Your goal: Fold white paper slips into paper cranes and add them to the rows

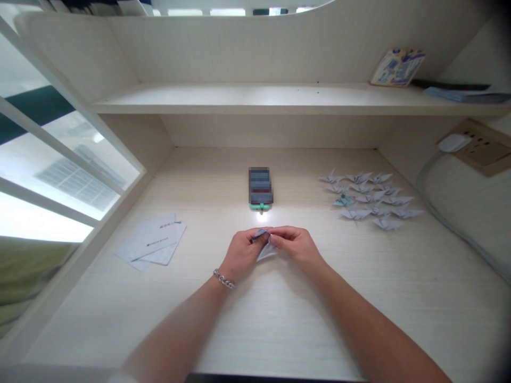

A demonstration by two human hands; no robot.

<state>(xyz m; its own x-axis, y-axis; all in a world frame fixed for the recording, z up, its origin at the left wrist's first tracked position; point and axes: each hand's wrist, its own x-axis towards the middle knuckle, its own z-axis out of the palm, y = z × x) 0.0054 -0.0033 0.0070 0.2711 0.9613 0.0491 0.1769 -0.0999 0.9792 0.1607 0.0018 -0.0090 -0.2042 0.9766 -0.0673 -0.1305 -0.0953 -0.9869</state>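
While the left hand (244, 252) and right hand (297, 246) pinch it, the folded paper (266, 254) looks mid-crease.
It's over the desk (271, 324), near the phone (261, 186) — lined-up edges and firm pressing seem called for — with paper cranes (369, 197) off right.

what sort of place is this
Probably a desk nook in a bedroom or dorm, though little of the wider room shows. The pale desktop sits under a built-in shelf, a wall socket is at the right, and barred railings run along the left.
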